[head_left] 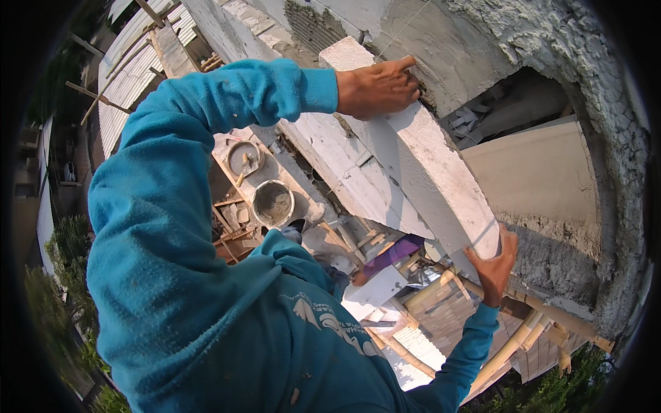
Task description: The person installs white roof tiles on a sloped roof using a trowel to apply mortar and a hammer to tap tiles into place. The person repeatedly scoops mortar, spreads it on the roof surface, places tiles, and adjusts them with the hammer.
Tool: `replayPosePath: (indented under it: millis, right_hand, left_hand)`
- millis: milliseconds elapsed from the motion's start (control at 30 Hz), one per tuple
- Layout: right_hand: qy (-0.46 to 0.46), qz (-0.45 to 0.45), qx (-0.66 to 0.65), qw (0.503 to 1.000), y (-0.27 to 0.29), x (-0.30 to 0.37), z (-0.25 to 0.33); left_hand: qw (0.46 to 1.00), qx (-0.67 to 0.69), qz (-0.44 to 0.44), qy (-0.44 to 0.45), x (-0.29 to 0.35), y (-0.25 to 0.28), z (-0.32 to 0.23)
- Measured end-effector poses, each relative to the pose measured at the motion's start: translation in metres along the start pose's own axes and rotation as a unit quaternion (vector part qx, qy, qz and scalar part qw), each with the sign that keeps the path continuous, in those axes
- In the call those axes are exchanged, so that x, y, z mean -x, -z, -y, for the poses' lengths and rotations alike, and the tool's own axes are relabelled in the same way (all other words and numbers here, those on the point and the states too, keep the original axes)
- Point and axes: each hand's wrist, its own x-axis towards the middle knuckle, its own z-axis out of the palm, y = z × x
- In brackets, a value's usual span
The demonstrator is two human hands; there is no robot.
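A long pale aerated concrete block [447, 175] lies aslant along the top of the white block wall [323, 155]. My left hand [381, 88] is closed over its upper edge near the far end, fingers bent; the fingertips are partly hidden. Around the near end wraps my right hand [494, 265], thumb on one side and fingers on the other. Beside the block, on the right, a dark opening [509, 103] shows below rough grey mortar [551, 41]. A thin string [405, 26] runs past the far end.
Left of the wall, a plank platform [286, 165] bears a bucket of mortar [273, 204] and a round tub [245, 159]. Below, another person's purple sleeve [392, 256] shows. Bamboo poles [506, 351] stand at lower right; corrugated roofing [127, 82] lies far left.
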Motion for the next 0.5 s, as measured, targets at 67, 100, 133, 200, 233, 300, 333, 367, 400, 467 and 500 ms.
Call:
replayPosePath:
  millis: [67,100,133,200,233,300,333,367,400,467,500]
  right_hand:
    - [-0.012,0.01,-0.019,1.0,-0.001,-0.005,0.002]
    - [-0.019,0.016,-0.026,0.999,0.0,-0.006,0.003]
    - [-0.013,0.02,-0.013,1.0,0.0,-0.006,0.003]
    - [0.001,0.027,0.012,1.0,-0.001,-0.007,0.0]
    - [-0.001,0.028,0.015,1.0,-0.001,-0.008,-0.001]
    - [-0.008,0.027,0.02,0.999,0.0,-0.007,0.001]
    - [-0.01,0.025,0.018,0.999,0.001,-0.006,0.002]
    - [-0.012,0.024,0.016,1.0,0.001,-0.006,0.005]
    - [-0.022,0.018,0.018,0.999,0.004,-0.004,0.005]
    - [-0.025,0.031,0.017,0.999,0.005,-0.006,0.009]
    - [-0.027,0.038,0.013,0.999,0.005,-0.007,0.01]
  left_hand:
    - [0.998,-0.009,0.062,-0.006,-0.002,0.011,0.002]
    - [0.997,-0.038,0.064,-0.006,-0.001,0.012,0.001]
    - [0.996,-0.068,0.066,-0.007,0.0,0.011,0.0]
    - [0.992,-0.113,0.056,-0.002,0.004,0.009,-0.004]
    - [0.99,-0.13,0.045,0.004,0.006,0.005,-0.007]
    - [0.983,-0.157,0.101,0.006,-0.001,0.008,-0.017]
    - [0.985,-0.152,0.087,-0.005,0.001,0.022,-0.022]
    - [0.986,-0.147,0.074,-0.016,0.002,0.036,-0.028]
    - [0.988,-0.143,0.052,-0.031,-0.001,0.048,-0.035]
    - [0.993,-0.033,-0.094,-0.055,0.009,0.061,-0.057]
    - [0.978,0.11,-0.14,-0.105,0.016,0.071,-0.065]
